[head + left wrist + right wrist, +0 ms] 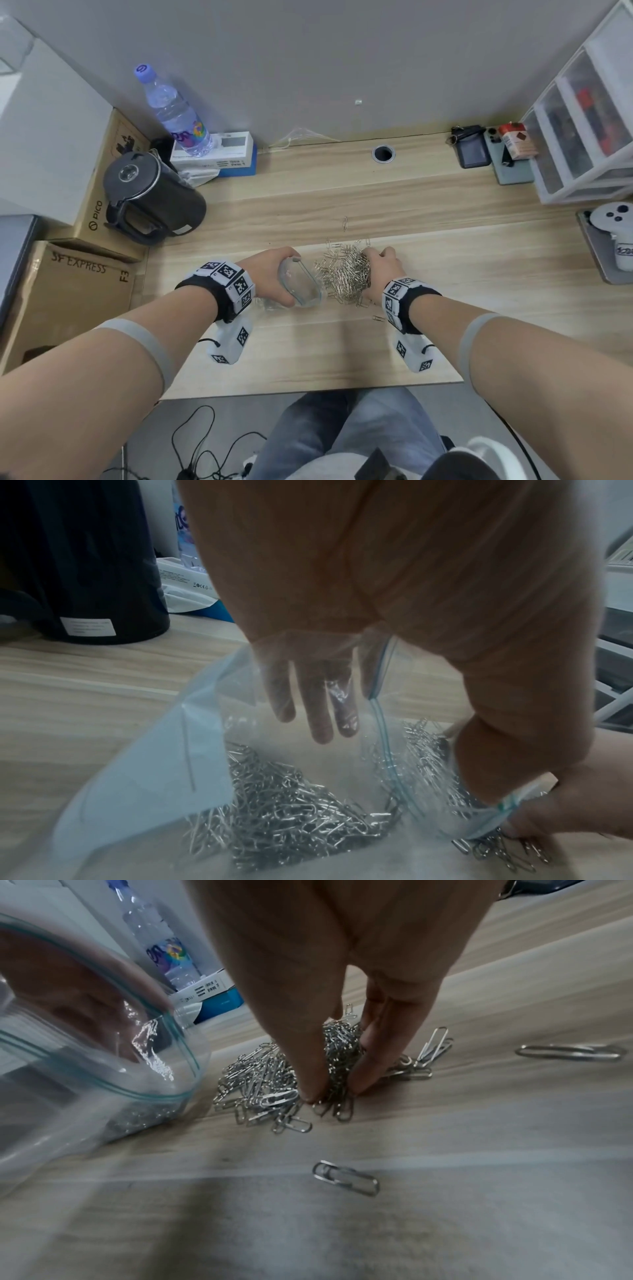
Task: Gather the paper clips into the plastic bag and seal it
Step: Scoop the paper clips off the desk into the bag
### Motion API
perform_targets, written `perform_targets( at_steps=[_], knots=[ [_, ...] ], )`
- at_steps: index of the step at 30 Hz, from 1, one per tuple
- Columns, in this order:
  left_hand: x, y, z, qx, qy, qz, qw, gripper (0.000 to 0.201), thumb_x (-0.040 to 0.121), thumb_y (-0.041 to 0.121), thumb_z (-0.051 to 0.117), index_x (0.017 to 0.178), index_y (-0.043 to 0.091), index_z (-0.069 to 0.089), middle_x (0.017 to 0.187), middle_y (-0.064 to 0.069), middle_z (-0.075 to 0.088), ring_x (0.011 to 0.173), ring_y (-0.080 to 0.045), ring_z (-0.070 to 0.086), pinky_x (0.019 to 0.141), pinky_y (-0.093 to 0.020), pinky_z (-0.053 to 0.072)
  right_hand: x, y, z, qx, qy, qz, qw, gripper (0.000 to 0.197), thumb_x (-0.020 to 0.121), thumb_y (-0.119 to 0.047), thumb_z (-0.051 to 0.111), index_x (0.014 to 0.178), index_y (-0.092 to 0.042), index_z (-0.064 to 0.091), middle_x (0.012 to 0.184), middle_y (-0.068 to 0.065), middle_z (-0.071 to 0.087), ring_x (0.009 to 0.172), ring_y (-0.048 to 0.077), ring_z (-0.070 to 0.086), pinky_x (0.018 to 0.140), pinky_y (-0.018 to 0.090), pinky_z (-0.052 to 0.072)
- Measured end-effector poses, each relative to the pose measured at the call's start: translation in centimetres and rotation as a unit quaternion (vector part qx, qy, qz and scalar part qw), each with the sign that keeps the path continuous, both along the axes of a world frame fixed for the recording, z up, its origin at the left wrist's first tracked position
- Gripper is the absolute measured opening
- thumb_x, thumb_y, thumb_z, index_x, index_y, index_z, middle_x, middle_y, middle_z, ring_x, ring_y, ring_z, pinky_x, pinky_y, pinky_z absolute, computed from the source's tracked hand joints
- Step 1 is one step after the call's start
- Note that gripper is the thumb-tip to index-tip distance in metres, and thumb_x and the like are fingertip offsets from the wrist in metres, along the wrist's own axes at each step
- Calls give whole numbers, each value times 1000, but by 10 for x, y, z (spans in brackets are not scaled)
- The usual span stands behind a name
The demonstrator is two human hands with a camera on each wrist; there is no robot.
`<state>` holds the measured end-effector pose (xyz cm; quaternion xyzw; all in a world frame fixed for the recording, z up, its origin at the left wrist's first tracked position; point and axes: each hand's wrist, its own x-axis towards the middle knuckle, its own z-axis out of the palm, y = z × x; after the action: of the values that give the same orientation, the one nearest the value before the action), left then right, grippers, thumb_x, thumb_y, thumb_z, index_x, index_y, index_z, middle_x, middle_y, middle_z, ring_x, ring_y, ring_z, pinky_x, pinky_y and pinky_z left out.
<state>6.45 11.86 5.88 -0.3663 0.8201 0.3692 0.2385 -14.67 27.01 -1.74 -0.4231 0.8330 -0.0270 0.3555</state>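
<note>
A clear zip plastic bag lies on the wooden desk with its mouth facing right. My left hand holds that mouth open, fingers inside and thumb on the blue zip rim. Several silver paper clips lie inside the bag. Just right of the mouth sits a pile of paper clips. My right hand is down on this pile, thumb and fingers pinching a bunch of clips. Loose clips lie apart: one near my wrist, one to the right, one farther back.
A black kettle, a water bottle and cardboard boxes stand at the left. A plastic drawer unit, a phone and a white controller are at the right. The desk's front edge is near my lap.
</note>
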Motion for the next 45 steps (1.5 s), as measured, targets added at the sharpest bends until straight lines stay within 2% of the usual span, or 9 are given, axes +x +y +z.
perform_targets(
  at_steps=[6,10,14,18,24,28,36,41,45],
  knots=[
    [2,-1,-6,-2,7,5,1000,92,58,33,90,139,28,46,117,5,59,104,-16,61,91,-35,55,10,-3,2,-1,-10,-21,1000,117,51,-45,90,146,-29,23,129,11,28,117,33,41,91,45,52],
    [3,0,-7,-2,9,11,1000,96,52,40,87,138,29,46,114,5,61,101,-16,63,90,-37,56,16,-6,2,36,14,14,999,130,43,-50,91,147,-37,15,129,9,24,117,32,36,86,47,53],
    [6,-1,-10,3,15,26,1000,102,43,51,80,137,32,46,114,7,61,102,-15,63,92,-40,55,18,-10,-2,16,12,-4,1000,113,48,-52,90,141,-41,26,124,8,25,113,33,38,89,51,52],
    [6,-4,-10,8,15,29,999,100,50,44,89,138,31,44,115,8,60,105,-14,62,94,-38,54,16,-12,-3,-11,0,-7,1000,89,61,-47,86,136,-37,40,123,10,29,110,34,41,91,46,50],
    [2,-3,-9,8,10,22,1000,104,50,43,90,140,31,41,119,6,59,105,-16,62,94,-38,55,17,-13,-5,-19,-3,4,1000,102,59,-48,86,143,-41,28,126,10,27,110,34,39,88,46,52],
    [0,-2,-12,7,10,24,1000,104,48,44,90,140,31,42,120,6,60,105,-15,62,94,-38,55,17,-15,-6,-16,-4,13,1000,88,65,-48,84,138,-40,35,129,10,26,113,34,37,91,49,50],
    [-5,-3,-14,3,2,16,1000,102,50,45,89,140,31,42,121,5,59,106,-16,61,94,-39,55,17,-13,-9,-55,-4,20,998,38,88,-29,67,124,-30,55,126,10,37,115,30,39,97,41,45],
    [-7,-4,-12,-6,8,17,1000,100,57,36,94,142,26,42,126,4,55,111,-16,58,98,-35,51,14,-11,-11,-79,-27,12,996,30,87,-4,56,111,-20,65,118,7,44,112,28,44,95,35,44],
    [-10,-6,-9,0,-5,14,1000,98,51,44,90,137,30,45,124,6,56,109,-15,60,96,-38,54,6,-13,-7,-90,-36,6,995,26,86,-3,63,108,-15,71,117,8,53,115,28,49,97,31,41]
  ],
)
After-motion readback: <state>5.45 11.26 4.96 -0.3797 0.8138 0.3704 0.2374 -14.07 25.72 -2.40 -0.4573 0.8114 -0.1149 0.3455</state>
